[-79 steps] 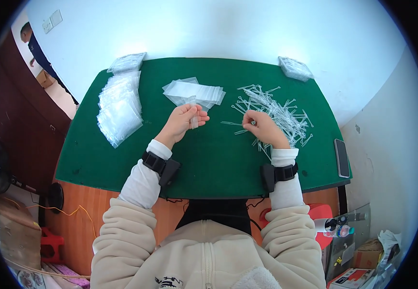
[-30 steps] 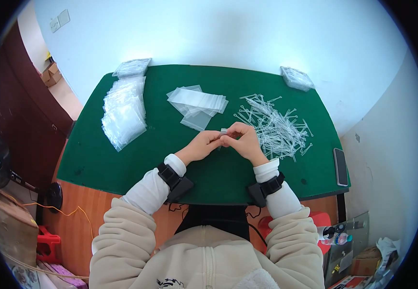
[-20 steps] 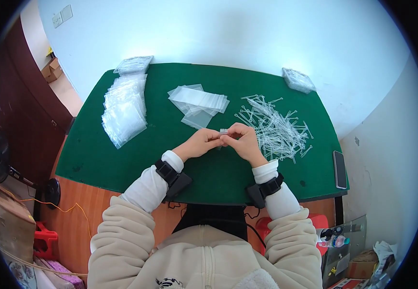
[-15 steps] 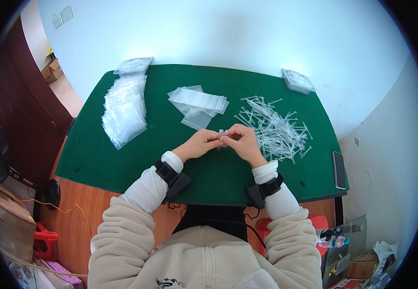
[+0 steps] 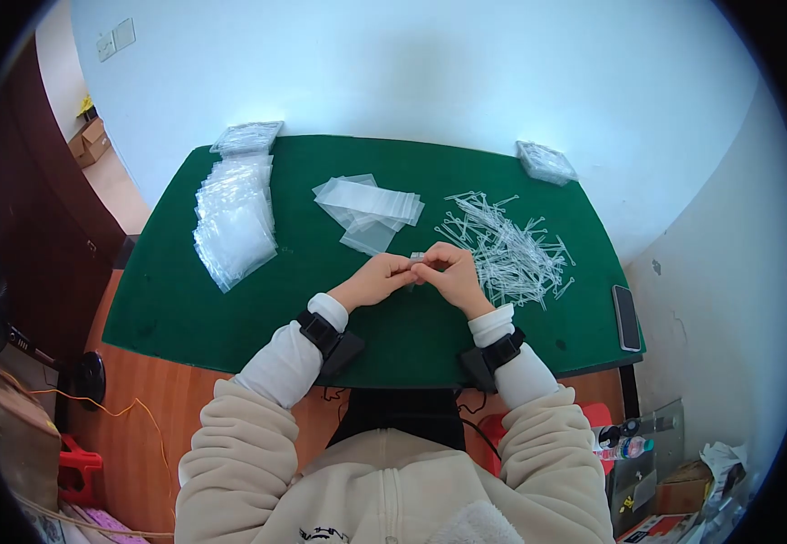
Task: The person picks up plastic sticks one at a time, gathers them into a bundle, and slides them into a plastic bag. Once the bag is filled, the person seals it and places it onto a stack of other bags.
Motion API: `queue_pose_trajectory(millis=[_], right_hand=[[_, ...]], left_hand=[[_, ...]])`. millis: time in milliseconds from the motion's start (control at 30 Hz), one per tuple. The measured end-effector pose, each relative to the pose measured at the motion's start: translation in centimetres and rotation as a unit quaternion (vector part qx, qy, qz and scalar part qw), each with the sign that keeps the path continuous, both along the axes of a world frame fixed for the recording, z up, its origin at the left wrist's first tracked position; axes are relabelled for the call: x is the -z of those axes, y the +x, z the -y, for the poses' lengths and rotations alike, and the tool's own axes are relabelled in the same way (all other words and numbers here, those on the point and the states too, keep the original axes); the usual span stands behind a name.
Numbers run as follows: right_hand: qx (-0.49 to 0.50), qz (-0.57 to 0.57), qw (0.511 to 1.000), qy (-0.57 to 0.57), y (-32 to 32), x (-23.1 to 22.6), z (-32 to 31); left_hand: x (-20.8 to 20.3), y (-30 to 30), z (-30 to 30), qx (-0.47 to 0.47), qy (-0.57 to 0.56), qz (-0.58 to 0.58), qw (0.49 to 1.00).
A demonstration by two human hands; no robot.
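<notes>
We see a pale wall (image 5: 321,72) behind the green table's (image 5: 167,308) far edge. Orange-brown floor (image 5: 162,381) shows by its near left corner; beyond the left edge stands a dim, dark panel (image 5: 40,254), perhaps a door.

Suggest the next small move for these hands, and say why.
Probably let the left hand steady the small pale item while the right hand slides gently along its exposed edge. Both hands meet around it and only a little shows between them, so a small, careful move seems wise; exactly what the item is cannot be made out.
</notes>
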State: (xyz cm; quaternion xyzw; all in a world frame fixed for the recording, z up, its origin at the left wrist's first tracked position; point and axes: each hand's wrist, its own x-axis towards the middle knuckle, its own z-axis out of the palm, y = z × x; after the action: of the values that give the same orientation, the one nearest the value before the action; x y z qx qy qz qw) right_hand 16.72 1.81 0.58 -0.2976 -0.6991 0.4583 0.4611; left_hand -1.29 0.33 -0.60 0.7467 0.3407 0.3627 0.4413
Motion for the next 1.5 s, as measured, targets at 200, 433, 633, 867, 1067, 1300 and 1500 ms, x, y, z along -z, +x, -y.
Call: queue_pose_trajectory(millis=[200, 433, 633, 867, 1067, 1300, 1500], right_hand=[[-0.007, -0.001, 1.0, 0.022, 0.2, 0.4, -0.4], [0.003, -0.013, 1.0, -0.007, 0.0, 0.7, -0.5], [-0.012, 0.014, 0.999, -0.034, -1.6, 0.3, -1.8], [0.159, 0.241, 0.909, 0.302, -3.9, -0.1, -9.1], [0.143, 0.4, 0.829, 0.363, -6.2, 0.4, -10.5], [0.167, 0.358, 0.829, 0.397, -9.1, 0.7, -11.7], [0.116, 0.456, 0.789, 0.395, -10.1, 0.7, -11.5]], left_hand=[[0.7, -0.1, -0.6, 0.006, 0.011, 0.009, 1.0], [0.8, 0.2, -0.4, -0.011, 0.021, 0.015, 1.0], [0.6, -0.3, -0.3, -0.049, -0.008, 0.076, 0.996], [-0.5, -4.4, -3.1, -0.273, -0.07, 0.311, 0.908], [0.5, -7.6, -4.3, -0.343, -0.078, 0.509, 0.786], [0.5, -6.7, -4.6, -0.328, -0.079, 0.522, 0.784], [0.4, -6.7, -4.5, -0.335, -0.081, 0.524, 0.779]])
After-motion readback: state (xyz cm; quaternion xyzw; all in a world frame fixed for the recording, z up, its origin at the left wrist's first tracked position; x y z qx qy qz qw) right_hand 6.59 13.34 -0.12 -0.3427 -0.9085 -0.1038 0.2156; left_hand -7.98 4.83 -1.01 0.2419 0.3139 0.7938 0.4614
